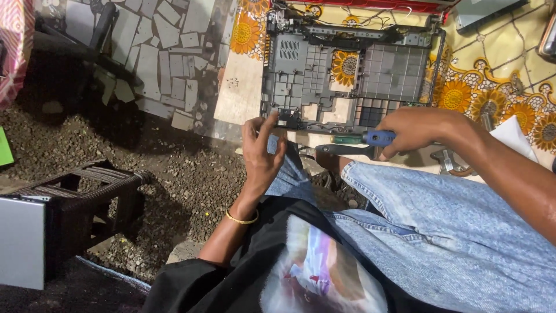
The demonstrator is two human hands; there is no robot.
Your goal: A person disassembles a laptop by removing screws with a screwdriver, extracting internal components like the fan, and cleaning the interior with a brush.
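Grey plastic laptop base shell (347, 75), ribbed and gridded, lies at the near edge of the sunflower-print cloth (492, 64). Left hand (262, 153), fingers loosely spread, touches its front rim; right hand (420, 130) grips a blue-handled screwdriver (370, 138). Gravel ground (191, 174) lies open leftward.

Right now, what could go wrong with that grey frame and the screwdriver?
The grey laptop frame lies close to the table edge, so a push might tip it toward the gravel. The right hand holds the screwdriver with its tip pointing at the left hand; a slip might poke those fingers. A small screw, if one drops, could vanish in the gravel.
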